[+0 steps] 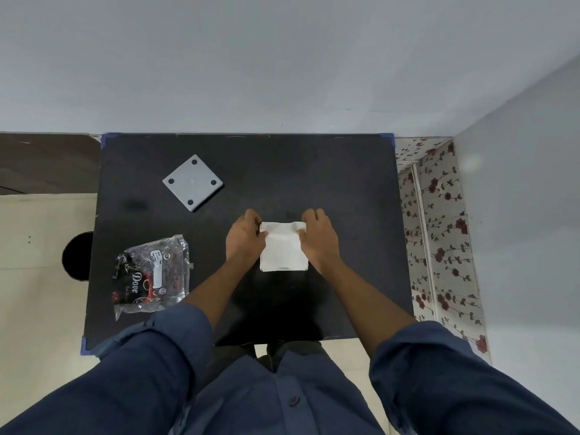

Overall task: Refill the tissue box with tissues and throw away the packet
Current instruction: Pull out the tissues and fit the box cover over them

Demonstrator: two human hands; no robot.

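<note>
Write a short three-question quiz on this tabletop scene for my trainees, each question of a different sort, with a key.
1. True or false: the left hand and right hand both grip the white tissues.
2. Which lies nearest the table's far left corner? A the plastic packet; B the grey square plate; C the tissues.
3. Fill in: the packet lies to the ____ of the left hand.

Key: 1 true; 2 B; 3 left.

black table (329,171); floral curtain (439,233) at rt
</note>
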